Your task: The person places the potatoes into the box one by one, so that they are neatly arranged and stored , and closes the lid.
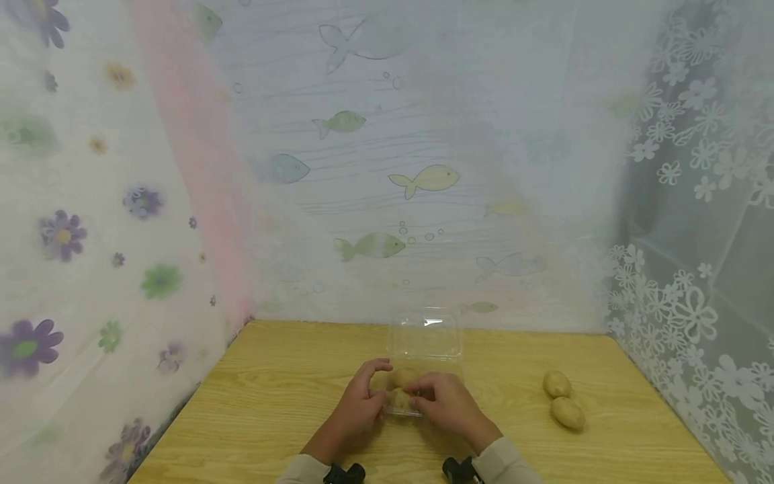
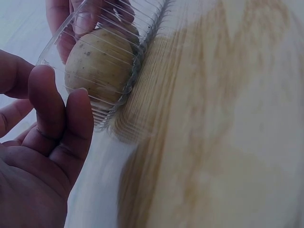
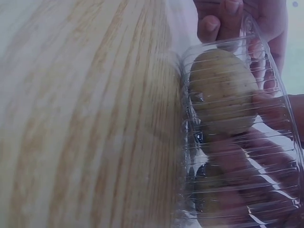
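Observation:
Two potatoes sit in a clear plastic clamshell box [image 1: 428, 333], whose lid stands raised at the back. My right hand [image 1: 446, 401] reaches into the box and pinches the nearer potato [image 1: 399, 399] between thumb and fingers. Just behind it lies the farther potato [image 1: 404, 377], partly covered by my fingers. At the box's left side is my left hand [image 1: 359, 400], its bent fingertips touching the clear wall from outside. The left wrist view shows those fingers [image 2: 45, 90] against the ribbed plastic, with a potato [image 2: 97, 66] behind it.
Two more potatoes lie to the right on the wood-grain table [image 1: 272, 390], one [image 1: 557, 384] behind the other [image 1: 568, 413]. A fish-printed curtain [image 1: 363, 181] hangs behind the table. Flower-patterned sheets flank both sides.

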Demonstrator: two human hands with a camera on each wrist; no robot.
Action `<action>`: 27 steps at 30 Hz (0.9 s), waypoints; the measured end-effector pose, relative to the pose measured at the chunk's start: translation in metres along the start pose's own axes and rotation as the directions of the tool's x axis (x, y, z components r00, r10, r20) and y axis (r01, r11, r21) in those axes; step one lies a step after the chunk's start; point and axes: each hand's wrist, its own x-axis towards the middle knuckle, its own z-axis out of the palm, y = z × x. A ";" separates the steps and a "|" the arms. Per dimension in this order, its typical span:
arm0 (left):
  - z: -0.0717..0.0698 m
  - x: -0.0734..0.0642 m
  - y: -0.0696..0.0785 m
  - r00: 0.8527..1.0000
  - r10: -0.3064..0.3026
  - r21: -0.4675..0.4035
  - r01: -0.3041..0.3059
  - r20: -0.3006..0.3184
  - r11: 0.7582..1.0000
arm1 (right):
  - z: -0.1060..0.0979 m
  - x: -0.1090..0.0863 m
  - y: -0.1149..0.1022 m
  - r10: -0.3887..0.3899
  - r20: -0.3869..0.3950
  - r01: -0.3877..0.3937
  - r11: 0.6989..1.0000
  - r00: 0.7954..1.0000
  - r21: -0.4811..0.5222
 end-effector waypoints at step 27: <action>-0.001 0.000 -0.003 1.000 0.002 -0.017 -0.002 0.002 1.000 | -0.021 -0.003 -0.005 -0.049 -0.073 0.045 0.997 0.996 -0.056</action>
